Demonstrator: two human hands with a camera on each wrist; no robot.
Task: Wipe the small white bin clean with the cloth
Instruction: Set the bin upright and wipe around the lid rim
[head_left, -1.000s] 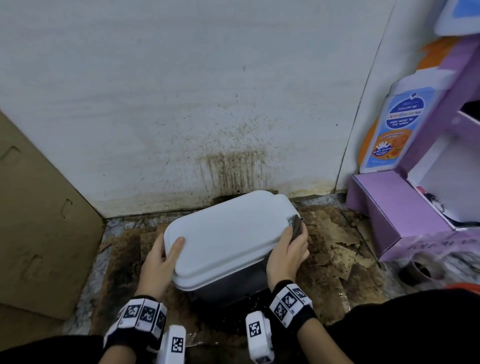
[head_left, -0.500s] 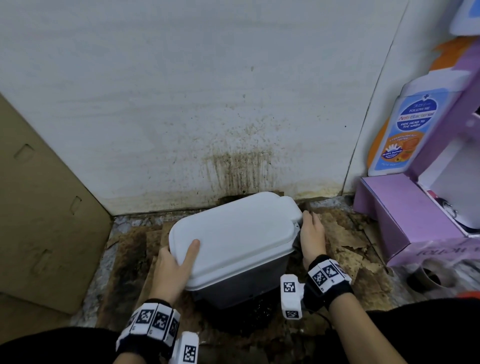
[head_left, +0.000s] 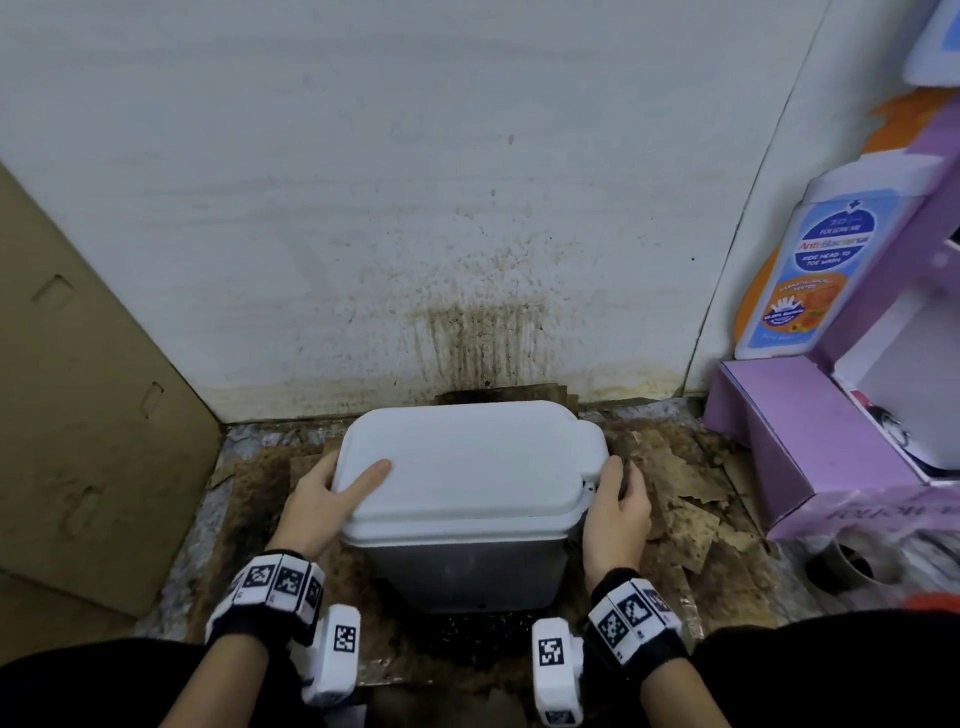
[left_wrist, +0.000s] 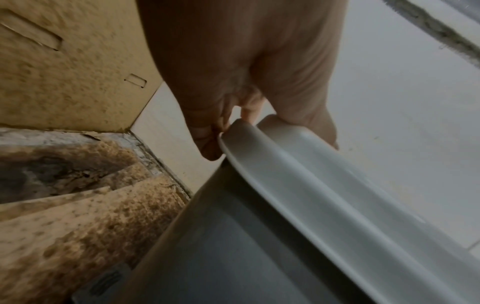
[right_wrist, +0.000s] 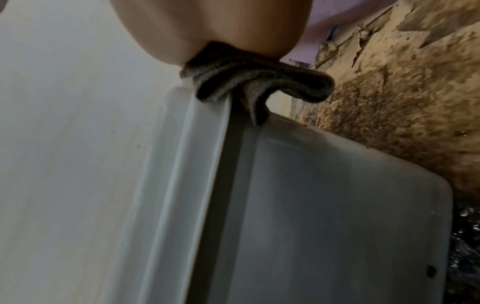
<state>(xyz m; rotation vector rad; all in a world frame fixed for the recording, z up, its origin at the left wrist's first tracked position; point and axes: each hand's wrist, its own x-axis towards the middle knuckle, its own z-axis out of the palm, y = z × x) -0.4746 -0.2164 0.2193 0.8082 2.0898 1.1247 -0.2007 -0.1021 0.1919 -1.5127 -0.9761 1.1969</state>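
Mostly hidden, a dark grey folded cloth (right_wrist: 249, 80) is held by the right hand (head_left: 615, 512) at the small white plastic bin's (head_left: 467, 499) three o'clock side; the left hand (head_left: 324, 501) grips its lid edge at nine o'clock.

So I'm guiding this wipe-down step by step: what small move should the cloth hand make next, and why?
Probably draw the cloth toward the body along the bin's right rim. The right hand holds the bunched grey cloth against the lid edge at the far right corner of the small white bin, while the left hand grips the opposite lid edge, steadying it. The rest of that rim lies nearer.
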